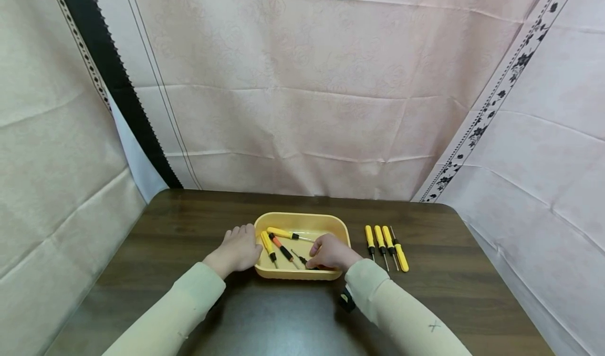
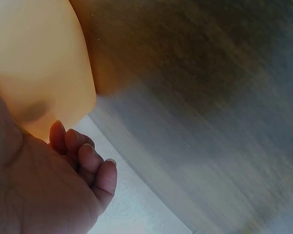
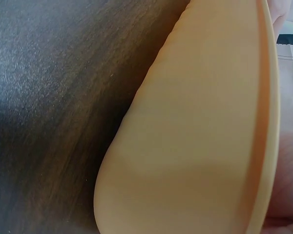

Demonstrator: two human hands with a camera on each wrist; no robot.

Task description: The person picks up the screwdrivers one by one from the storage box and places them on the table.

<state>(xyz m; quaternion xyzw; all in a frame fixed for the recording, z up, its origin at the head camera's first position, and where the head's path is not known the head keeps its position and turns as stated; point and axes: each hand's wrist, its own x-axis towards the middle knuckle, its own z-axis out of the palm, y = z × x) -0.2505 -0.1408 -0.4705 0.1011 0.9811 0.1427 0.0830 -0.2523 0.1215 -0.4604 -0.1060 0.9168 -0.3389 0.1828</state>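
The left hand (image 1: 240,248) grips the tray (image 1: 298,274) at nine o'clock, likely steadying it; the right hand (image 1: 329,253) bends over a black screwdriver (image 1: 302,260) inside, near six; whether it pinches, I cannot tell.

The right hand (image 1: 333,252) hides part of a dark screwdriver (image 1: 302,260) beneath it.

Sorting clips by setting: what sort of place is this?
Probably a makeshift tabletop workspace: pale patterned fabric sheets hang behind and beside a brown wood-grain table, where yellow-handled metal screwdrivers lie.
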